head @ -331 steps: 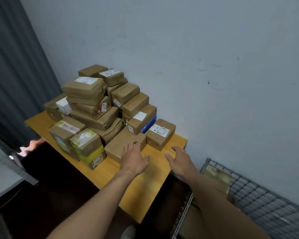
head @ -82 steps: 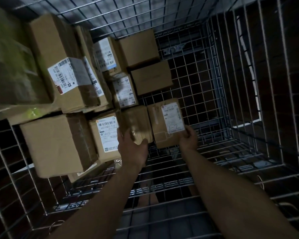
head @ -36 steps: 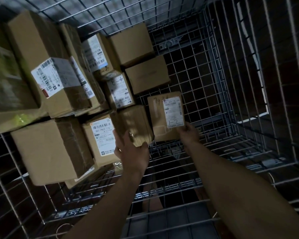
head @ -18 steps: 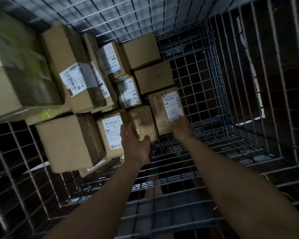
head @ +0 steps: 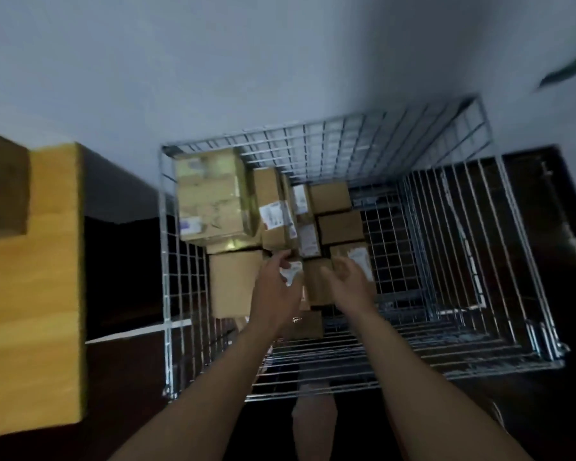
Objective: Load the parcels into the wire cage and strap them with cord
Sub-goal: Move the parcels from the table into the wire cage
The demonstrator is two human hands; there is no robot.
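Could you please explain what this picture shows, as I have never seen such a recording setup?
There is no machine here: a person wears a wide-angle camera on the head, so the single picture looks forward and down along both bare arms. Below stands a wire cage against a pale wall, with cardboard parcels packed into its left part. The left hand and right hand hover over the nearest parcels. The right hand looks relaxed and empty; blur hides whether the left hand grips anything. To the left is a yellow table with one box on it.
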